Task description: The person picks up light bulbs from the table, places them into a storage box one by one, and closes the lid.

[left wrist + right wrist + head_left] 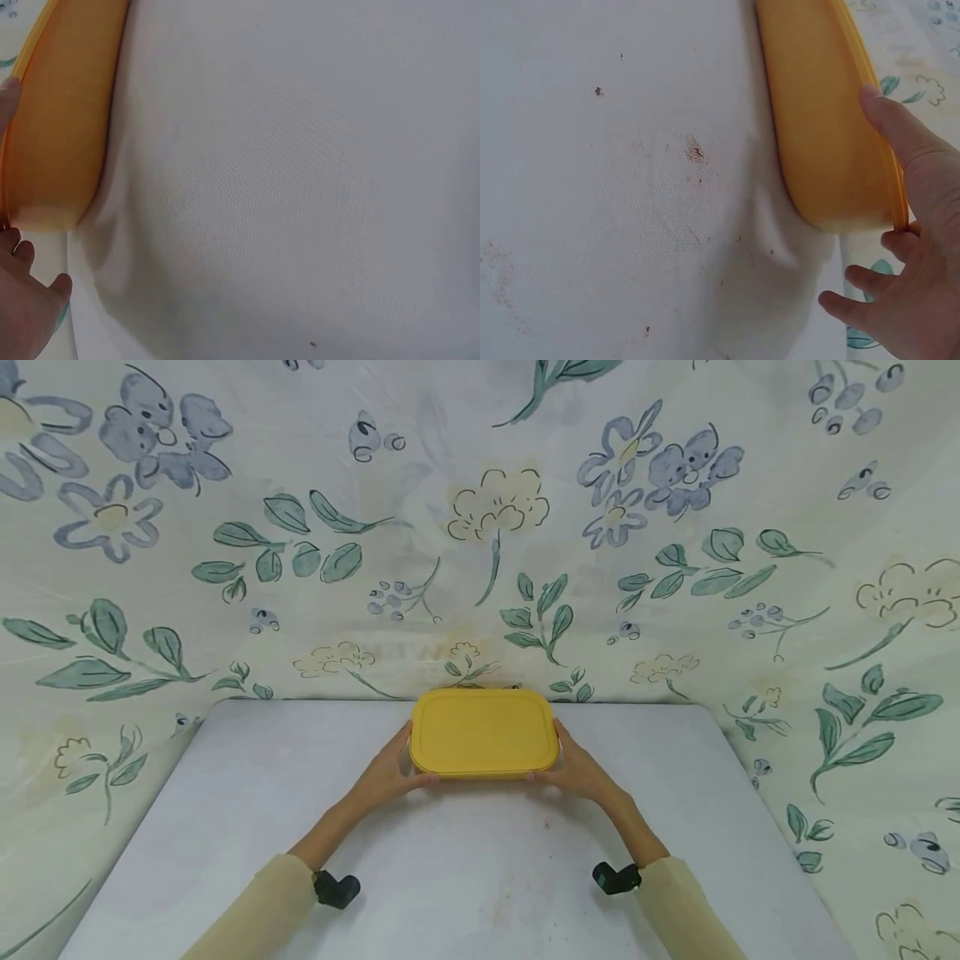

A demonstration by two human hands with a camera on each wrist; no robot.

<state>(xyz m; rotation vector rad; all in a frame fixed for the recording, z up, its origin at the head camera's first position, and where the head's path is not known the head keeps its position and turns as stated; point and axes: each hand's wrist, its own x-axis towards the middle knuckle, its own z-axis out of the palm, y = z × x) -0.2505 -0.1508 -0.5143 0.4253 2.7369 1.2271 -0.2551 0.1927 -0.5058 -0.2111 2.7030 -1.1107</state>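
Note:
A yellow rectangular container with rounded corners and a fitted lid sits at the far edge of the white table. My left hand grips its left end, the thumb along the front rim and the fingers at the side. At the opposite end my right hand holds it the same way. In the left wrist view the container's smooth side wall shows, with the left hand at its corner. The right wrist view has the right thumb pressing the lid rim, while some fingers of the right hand stand spread below the corner.
The white tabletop carries a few small brown stains near its middle. A floral-patterned cloth rises behind the table and runs along both sides. Dark wrist-worn cameras sit at both cuffs.

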